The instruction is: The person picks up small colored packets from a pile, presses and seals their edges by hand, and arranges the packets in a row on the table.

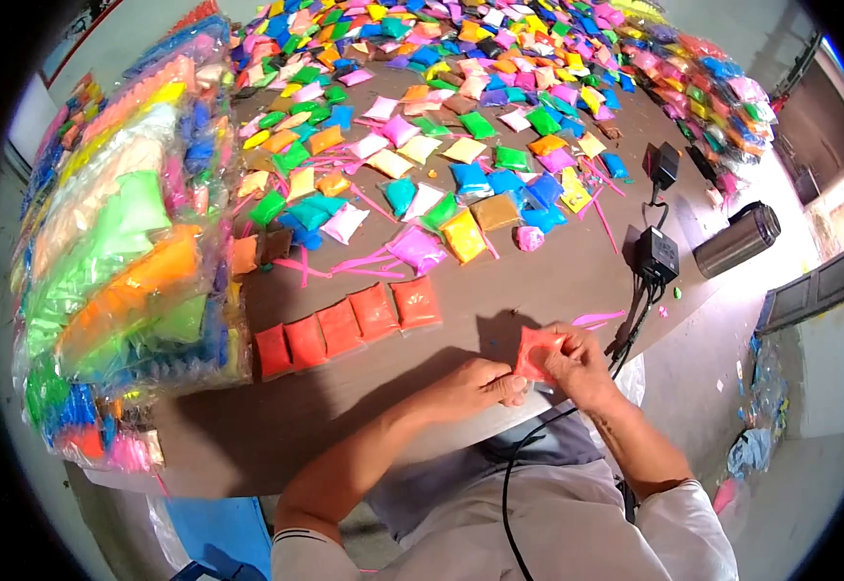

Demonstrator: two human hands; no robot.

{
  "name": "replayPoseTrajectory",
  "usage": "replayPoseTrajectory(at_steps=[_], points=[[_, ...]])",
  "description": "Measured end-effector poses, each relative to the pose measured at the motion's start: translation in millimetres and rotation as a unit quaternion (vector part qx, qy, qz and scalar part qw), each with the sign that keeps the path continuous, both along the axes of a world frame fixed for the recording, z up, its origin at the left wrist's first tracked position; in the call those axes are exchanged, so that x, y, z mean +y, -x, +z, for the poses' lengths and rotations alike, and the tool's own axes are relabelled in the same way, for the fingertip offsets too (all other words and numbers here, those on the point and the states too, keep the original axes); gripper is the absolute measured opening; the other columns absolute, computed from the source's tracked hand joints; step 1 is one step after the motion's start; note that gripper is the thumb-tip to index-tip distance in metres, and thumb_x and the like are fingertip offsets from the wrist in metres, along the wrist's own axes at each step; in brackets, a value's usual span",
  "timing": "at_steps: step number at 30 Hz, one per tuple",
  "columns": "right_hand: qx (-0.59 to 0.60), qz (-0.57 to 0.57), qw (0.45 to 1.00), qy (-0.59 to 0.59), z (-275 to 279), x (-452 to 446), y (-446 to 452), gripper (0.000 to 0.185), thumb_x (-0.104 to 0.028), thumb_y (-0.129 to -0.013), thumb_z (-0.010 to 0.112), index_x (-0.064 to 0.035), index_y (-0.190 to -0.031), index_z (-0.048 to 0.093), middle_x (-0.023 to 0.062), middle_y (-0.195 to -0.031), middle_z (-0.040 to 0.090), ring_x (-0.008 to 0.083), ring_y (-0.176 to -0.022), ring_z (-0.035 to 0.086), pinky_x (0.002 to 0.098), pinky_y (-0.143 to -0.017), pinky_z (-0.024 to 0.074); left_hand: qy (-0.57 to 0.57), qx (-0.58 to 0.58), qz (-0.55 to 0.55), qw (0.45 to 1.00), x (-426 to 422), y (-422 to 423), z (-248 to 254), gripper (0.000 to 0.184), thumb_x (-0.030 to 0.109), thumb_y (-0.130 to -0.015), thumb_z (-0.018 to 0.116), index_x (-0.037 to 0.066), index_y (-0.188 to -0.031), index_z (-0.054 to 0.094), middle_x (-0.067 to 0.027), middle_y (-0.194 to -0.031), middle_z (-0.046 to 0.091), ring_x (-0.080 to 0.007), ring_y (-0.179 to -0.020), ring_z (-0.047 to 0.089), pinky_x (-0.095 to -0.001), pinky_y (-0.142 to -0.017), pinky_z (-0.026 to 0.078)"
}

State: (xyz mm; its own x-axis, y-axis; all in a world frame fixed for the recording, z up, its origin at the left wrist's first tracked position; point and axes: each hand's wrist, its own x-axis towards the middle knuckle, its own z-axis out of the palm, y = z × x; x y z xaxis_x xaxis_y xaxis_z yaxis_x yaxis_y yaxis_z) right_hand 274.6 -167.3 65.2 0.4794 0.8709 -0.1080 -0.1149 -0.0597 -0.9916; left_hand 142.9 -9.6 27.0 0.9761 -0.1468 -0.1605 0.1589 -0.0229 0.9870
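A small coral-red packet (534, 354) is held up over the table's front edge. My right hand (580, 368) pinches it from the right, thumb across its face. At its lower left corner, the closed fingers of my left hand (490, 382) grip the packet's edge. To the left, several similar red packets (340, 327) lie side by side in a slightly curved row on the brown table (461, 363).
Loose colourful packets (461, 179) cover the table's far part, with pink strips (345, 263) among them. Bagged packets (122, 223) are stacked at the left. Black power adapters (656, 256) and a metal flask (738, 240) stand at the right. A black cable (509, 484) hangs before my body.
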Motion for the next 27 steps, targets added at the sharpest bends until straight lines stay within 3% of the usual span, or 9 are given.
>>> replayPoseTrajectory(at_steps=[2,7,12,14,18,27], points=[[-0.05,-0.034,0.995,0.082,-2,16,-11,0.014,-0.01,-0.091,0.061,0.001,-0.099,0.061,-0.0029,-0.081,0.059,0.003,-0.07,0.049,0.0198,-0.06,0.0404,0.007,-0.023,-0.006,1.0,-2,-2,-14,0.038,0.03,-0.099,0.047,-0.005,-0.103,0.061,-0.0102,-0.09,0.066,-0.0149,-0.085,0.062,-0.0308,-0.079,0.05],[-0.057,0.031,0.994,0.092,5,67,-28,0.026,-0.013,-0.089,0.066,-0.0022,-0.11,0.055,-0.0017,-0.082,0.056,0.0053,-0.071,0.048,0.0224,-0.06,0.0404,0.019,-0.034,-0.04,0.998,-1,-3,-11,0.033,0.024,-0.099,0.048,-0.007,-0.107,0.059,-0.0104,-0.093,0.065,-0.0148,-0.085,0.061,-0.0309,-0.079,0.051],[-0.088,0.069,0.988,0.106,-1,106,-30,0.027,-0.015,-0.088,0.067,-0.0007,-0.109,0.056,0.0,-0.077,0.055,0.0083,-0.068,0.049,0.026,-0.059,0.0412,0.011,-0.025,-0.04,0.999,-1,-3,-11,0.032,0.023,-0.098,0.049,-0.006,-0.105,0.059,-0.0097,-0.091,0.066,-0.0142,-0.085,0.061,-0.0301,-0.079,0.05],[-0.199,0.067,0.96,0.184,0,116,-29,0.033,-0.019,-0.087,0.069,0.0019,-0.109,0.056,0.0029,-0.075,0.056,0.0112,-0.068,0.051,0.0295,-0.06,0.0431,0.01,-0.027,-0.036,0.999,0,-3,-8,0.03,0.022,-0.098,0.05,-0.006,-0.104,0.059,-0.0094,-0.09,0.066,-0.014,-0.084,0.061,-0.0299,-0.079,0.05],[-0.208,0.077,0.964,0.145,-29,124,-30,0.037,-0.022,-0.084,0.071,0.0028,-0.108,0.057,0.0071,-0.076,0.059,0.0138,-0.07,0.054,0.0316,-0.063,0.0456,-0.004,-0.019,-0.029,0.999,0,-1,-3,0.023,0.016,-0.094,0.052,-0.004,-0.101,0.061,-0.0078,-0.089,0.066,-0.0138,-0.083,0.061,-0.0297,-0.078,0.049],[-0.301,0.046,0.947,0.098,-27,126,-23,0.04,-0.018,-0.079,0.075,0.0014,-0.11,0.058,0.0148,-0.083,0.065,0.0206,-0.075,0.063,0.0341,-0.066,0.0504,-0.009,-0.027,-0.027,0.999,-1,-2,-12,0.02,0.013,-0.089,0.057,-0.003,-0.099,0.062,-0.0078,-0.088,0.066,-0.0142,-0.084,0.061,-0.0302,-0.079,0.048]])
